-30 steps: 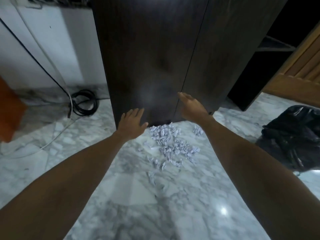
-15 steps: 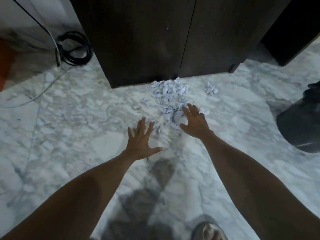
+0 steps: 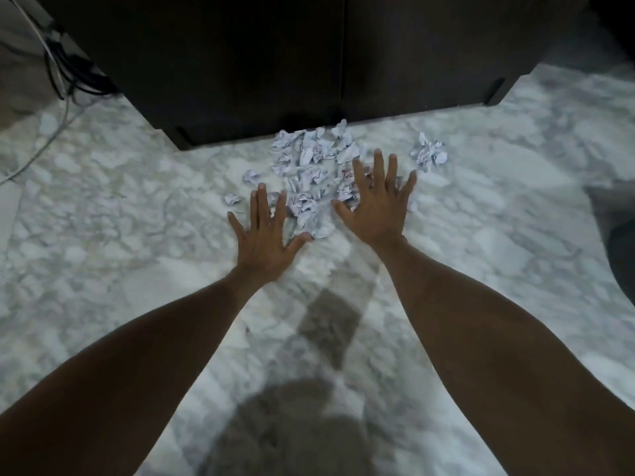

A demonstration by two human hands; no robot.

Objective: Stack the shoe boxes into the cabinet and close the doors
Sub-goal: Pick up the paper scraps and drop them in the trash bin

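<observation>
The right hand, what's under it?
Under the right hand, spread open, lie crumpled paper scraps on the marble floor. How many scraps it covers, and whether it touches them, cannot be seen.

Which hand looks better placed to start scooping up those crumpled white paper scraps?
Probably the right hand: it is spread over the crumpled white paper scraps, while the left hand is at their near-left edge.

**Much Left Out of Sight**

The dark cabinet [image 3: 309, 56] was cut off by the top edge, its upper doors unseen. The right hand [image 3: 376, 207] covered part of the crumpled paper pile [image 3: 309, 173]. A dark shape [image 3: 622, 242] at the right edge was cropped, unidentifiable. The cables [image 3: 58, 70] ran off the frame's left.
</observation>
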